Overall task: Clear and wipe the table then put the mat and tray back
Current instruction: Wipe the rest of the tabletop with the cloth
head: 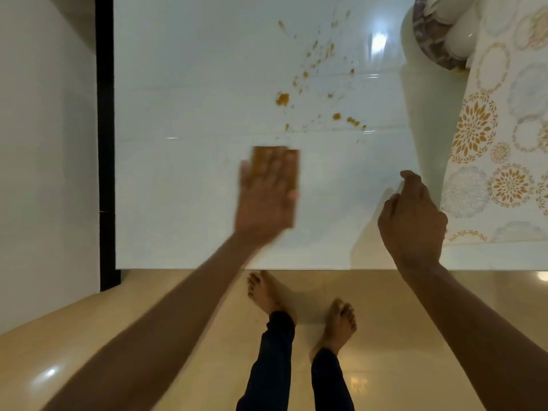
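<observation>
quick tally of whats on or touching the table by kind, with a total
Hands: 2, left hand flat on the sponge, right hand curled over the near edge
Sponges: 1, brown sponge
Patterned mats: 1, mat folded back on the right
Trays: 1, round tray with white cups, far right
Total: 5
The orange spill is scattered splatter, not counted.

The bench (192,84) is glossy and smooth, catching glare, spattered with orange-brown stains (282,99). The floor (148,336) is polished beige tile. The patterned mat (504,143) looks matt.
</observation>
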